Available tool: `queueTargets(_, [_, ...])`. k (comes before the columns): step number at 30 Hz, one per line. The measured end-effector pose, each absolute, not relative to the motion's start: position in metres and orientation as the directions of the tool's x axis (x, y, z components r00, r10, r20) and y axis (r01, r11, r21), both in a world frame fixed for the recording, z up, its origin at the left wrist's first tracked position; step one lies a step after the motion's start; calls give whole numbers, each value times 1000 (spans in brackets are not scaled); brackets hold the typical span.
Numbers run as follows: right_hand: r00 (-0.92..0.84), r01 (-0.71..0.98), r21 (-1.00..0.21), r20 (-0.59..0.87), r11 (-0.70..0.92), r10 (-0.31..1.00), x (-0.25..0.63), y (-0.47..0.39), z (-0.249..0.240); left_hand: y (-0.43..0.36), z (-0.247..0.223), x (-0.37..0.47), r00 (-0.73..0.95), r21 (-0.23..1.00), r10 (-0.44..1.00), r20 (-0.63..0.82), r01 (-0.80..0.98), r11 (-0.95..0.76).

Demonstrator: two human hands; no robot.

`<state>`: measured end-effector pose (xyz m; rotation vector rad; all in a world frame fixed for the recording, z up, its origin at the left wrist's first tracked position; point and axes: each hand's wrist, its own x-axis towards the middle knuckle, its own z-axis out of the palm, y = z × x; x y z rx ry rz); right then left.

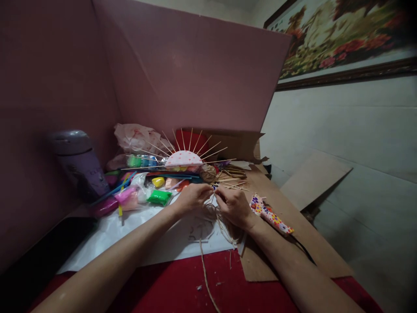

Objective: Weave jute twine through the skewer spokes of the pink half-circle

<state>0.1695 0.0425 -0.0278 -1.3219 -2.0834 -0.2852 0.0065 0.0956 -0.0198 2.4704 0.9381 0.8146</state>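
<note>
My left hand (194, 196) and my right hand (233, 205) are close together over the white sheet (153, 248), fingers pinched. Between them they grip twine (206, 271), whose loose loops hang below the fingers and trail down over the red cloth. The pinched spot is tiny, and a small dark blue bit shows there. Just behind stands a half circle of pink-dotted material (183, 160) with thin sticks (208, 151) fanning out from it. A ball of twine (208, 173) and loose sticks (233, 182) lie beyond my hands.
Right of my right hand lies a flower-patterned glue gun (270, 215) with a black cord, on cardboard (312, 248). Packets of coloured clay (159, 198) crowd the left, beside a purple bottle (80, 165). Pink panels (192, 65) rise behind. Red cloth (176, 282) covers the front.
</note>
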Motion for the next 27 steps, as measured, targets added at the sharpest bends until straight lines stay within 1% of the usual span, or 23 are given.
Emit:
queueTargets(5, [-262, 866, -195, 607, 461, 750, 168, 41, -29, 98, -18, 5, 623, 487, 685, 378, 495, -720])
queueTargets(11, [-299, 827, -246, 569, 505, 766, 168, 42, -30, 89, -10, 6, 592, 362, 676, 439, 572, -736])
queueTargets(13, [-311, 811, -267, 556, 520, 771, 168, 42, -30, 85, -8, 7, 578, 341, 688, 440, 601, -723])
queueTargets(15, [-296, 804, -301, 547, 513, 783, 167, 42, -30, 82, -7, 8, 549, 353, 708, 444, 619, -702])
queueTargets(20, [-190, 789, -417, 533, 451, 825, 162, 41, -26, 79, -10, 10, 471, 406, 743, 475, 632, -660])
queueTargets(23, [-146, 776, -466, 521, 424, 841, 159, 41, -25, 79, -13, 11, 458, 398, 739, 493, 637, -660])
queueTargets(27, [-101, 788, -487, 502, 377, 859, 157, 43, -27, 79, -15, 14, 474, 366, 727, 496, 645, -671])
